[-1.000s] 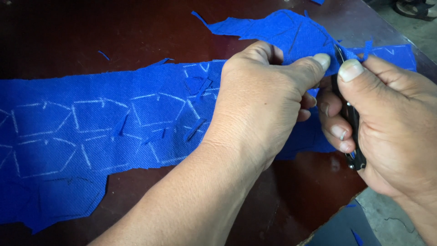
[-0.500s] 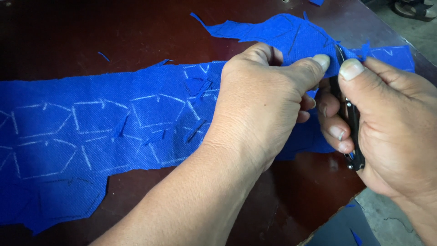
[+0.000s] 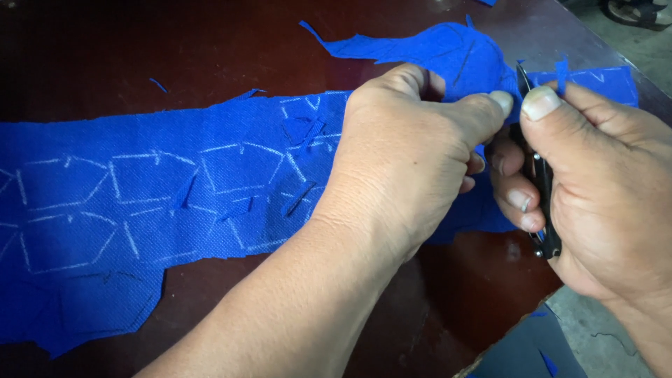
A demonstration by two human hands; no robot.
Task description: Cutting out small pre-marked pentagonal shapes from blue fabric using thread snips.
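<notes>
We have a long strip of blue cloth (image 3: pixel 175 196) laid across the dark brown table (image 3: pixel 140 42), running from its left edge to the far right corner; it bears white chalked outlines of five-sided shapes, and small blue offcuts (image 3: pixel 302 198) lie scattered on it. Our left hand (image 3: pixel 409 154) rests knuckles-up on the cloth toward the right end, thumb and forefinger pinched narrow on a fold of fabric — holding it taut and slightly lifted; our right hand (image 3: pixel 595 189) is closed around small black snips (image 3: pixel 539 175), the handle running down through the palm, the thumb pressing on top, the blade tips up at the cloth's edge just beside the left thumb. Whether the blades are parted or shut we cannot tell; the fingers cover them.

We judge the step in hand to be cutting along a chalk line near the table's right edge; the outlines toward the left edge look uncut. The next move, as we read it, calls for keeping the pinched cloth tight, steering the tips along the chalk — and keeping the left thumb out of the blades, which sit very close to it.
</notes>
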